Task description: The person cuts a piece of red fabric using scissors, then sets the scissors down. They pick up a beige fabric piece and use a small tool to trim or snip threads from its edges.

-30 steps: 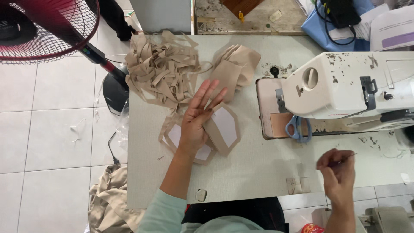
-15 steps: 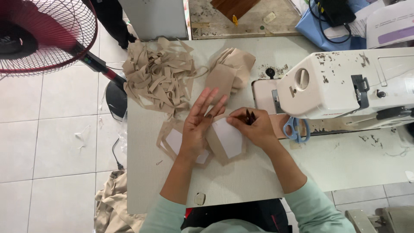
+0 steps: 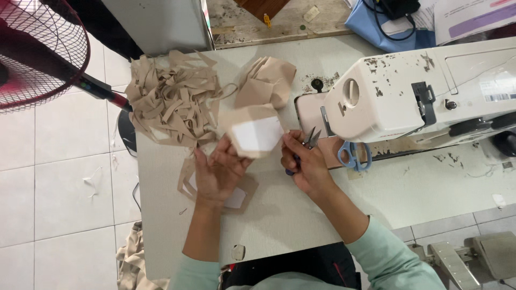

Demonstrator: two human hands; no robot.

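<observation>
My left hand [image 3: 219,171] holds up a tan fabric piece with a white hexagonal backing [image 3: 253,134], gripping its lower left edge. My right hand [image 3: 302,164] is closed on small thread snips [image 3: 307,144], whose blades point at the piece's right edge. Under my left hand, another tan piece with a white centre [image 3: 239,197] lies flat on the table. A string of joined tan pieces [image 3: 266,80] trails from the held piece toward the table's back.
A heap of tan fabric strips [image 3: 172,102] covers the table's back left. A white sewing machine [image 3: 424,91] fills the right side, with blue-handled scissors [image 3: 355,156] at its base. A red fan [image 3: 37,48] stands on the tiled floor at left.
My left hand has lifted the hexagonal piece off the table. My right hand came in from the lower right with the snips and now sits at the piece's right edge.
</observation>
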